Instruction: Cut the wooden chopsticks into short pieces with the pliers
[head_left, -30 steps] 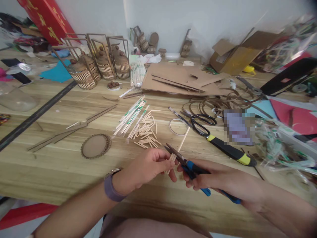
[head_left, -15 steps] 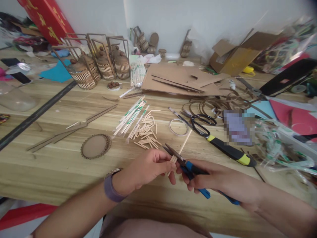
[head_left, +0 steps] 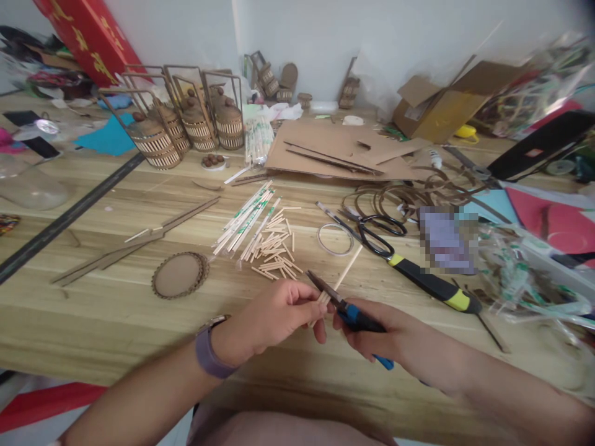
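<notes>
My left hand pinches a thin wooden stick that slants up to the right over the wooden table. My right hand is closed around the blue handles of small cutting pliers. The plier jaws are squeezed together across the stick, just right of my left fingertips. A pile of short cut sticks lies beyond my hands, beside several long wrapped sticks. A round cardboard disc with a scalloped edge rests to the left.
Black scissors, a yellow-and-black handled tool and a tape ring lie to the right. Small slatted lantern-like baskets stand at the back left, flat cardboard sheets and an open box behind. A long dark ruler crosses the left.
The plier jaws, apart a second ago, have come together on the stick. My right hand has squeezed the handles and shifted slightly left; the left hand holds steady.
</notes>
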The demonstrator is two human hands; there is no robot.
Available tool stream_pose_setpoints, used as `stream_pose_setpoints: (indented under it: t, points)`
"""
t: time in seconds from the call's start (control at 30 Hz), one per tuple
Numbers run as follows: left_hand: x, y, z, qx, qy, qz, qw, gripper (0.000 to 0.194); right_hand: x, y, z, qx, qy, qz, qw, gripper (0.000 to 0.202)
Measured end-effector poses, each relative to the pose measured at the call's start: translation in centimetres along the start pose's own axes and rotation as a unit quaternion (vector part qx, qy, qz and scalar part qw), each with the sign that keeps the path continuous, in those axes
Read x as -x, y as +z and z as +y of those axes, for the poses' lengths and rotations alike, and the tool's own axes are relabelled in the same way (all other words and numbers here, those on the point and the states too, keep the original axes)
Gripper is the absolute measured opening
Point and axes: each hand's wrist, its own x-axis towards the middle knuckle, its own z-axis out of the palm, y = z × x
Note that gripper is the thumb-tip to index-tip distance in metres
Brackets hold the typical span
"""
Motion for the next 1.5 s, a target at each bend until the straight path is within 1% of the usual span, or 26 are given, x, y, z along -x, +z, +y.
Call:
stream_pose_setpoints:
  t: [0.23, 0.37, 0.6, 0.8, 1.0, 1.1, 1.2, 1.23, 1.3, 1.33, 1.37, 1.4, 1.43, 1.5]
  points:
    - [0.0, -0.2, 0.2, 0.069, -0.019, 0.014, 0.997, 0.035, 0.3, -0.5, 0.2, -0.137, -0.004, -0.04, 0.99, 0.041]
    - [-0.1, -0.2, 0.0, 0.081, -0.025, 0.014, 0.996, 0.035, 0.3, -0.5, 0.4, -0.147, -0.005, -0.04, 0.988, 0.042]
    - [0.0, 0.0, 0.2, 0.059, -0.024, 0.01, 0.998, 0.037, 0.3, -0.2, 0.0, -0.132, 0.015, -0.024, 0.991, 0.04]
    - [0.1, 0.1, 0.2, 0.032, -0.017, 0.016, 0.999, 0.038, 0.0, 0.0, 0.0, -0.092, 0.014, -0.012, 0.996, 0.03]
    - [0.0, 0.0, -0.1, 0.028, -0.005, 0.016, 0.999, 0.039, -0.5, 0.2, 0.8, -0.021, -0.001, 0.006, 1.0, 0.02]
    - [0.1, 0.0, 0.2, 0.011, 0.0, 0.021, 1.0, 0.036, -0.7, 0.1, 0.7, -0.011, -0.023, 0.004, 1.0, 0.021]
    - [0.2, -0.4, 0.8, -0.01, 0.022, 0.041, 0.999, 0.031, -0.5, -0.5, 0.4, -0.019, -0.051, -0.009, 0.998, 0.024]
    - [0.2, -0.6, 1.0, -0.018, 0.032, 0.056, 0.998, 0.029, -0.4, -0.8, 0.3, -0.015, -0.056, -0.011, 0.998, 0.024]
    - [0.3, -1.1, 1.2, -0.043, 0.056, 0.104, 0.992, 0.028, -0.1, -1.4, 0.3, 0.018, -0.067, -0.009, 0.998, 0.022]
    - [0.3, -1.2, 1.3, -0.063, 0.066, 0.131, 0.987, 0.028, 0.0, -1.7, 0.4, 0.053, -0.075, 0.004, 0.996, 0.02]
    - [0.3, -1.4, 1.3, -0.092, 0.071, 0.155, 0.981, 0.028, 0.1, -1.9, 0.5, 0.098, -0.088, 0.032, 0.991, 0.019]
    - [0.3, -1.4, 1.3, -0.133, 0.07, 0.171, 0.974, 0.029, 0.2, -2.0, 0.7, 0.15, -0.109, 0.077, 0.98, 0.018]
    - [0.3, -1.4, 1.2, -0.182, 0.066, 0.178, 0.965, 0.03, 0.2, -2.1, 0.8, 0.2, -0.142, 0.136, 0.96, 0.016]
    - [0.4, -1.0, 1.0, -0.295, 0.058, 0.172, 0.938, 0.032, -0.1, -2.0, 1.1, 0.282, -0.226, 0.253, 0.898, 0.015]
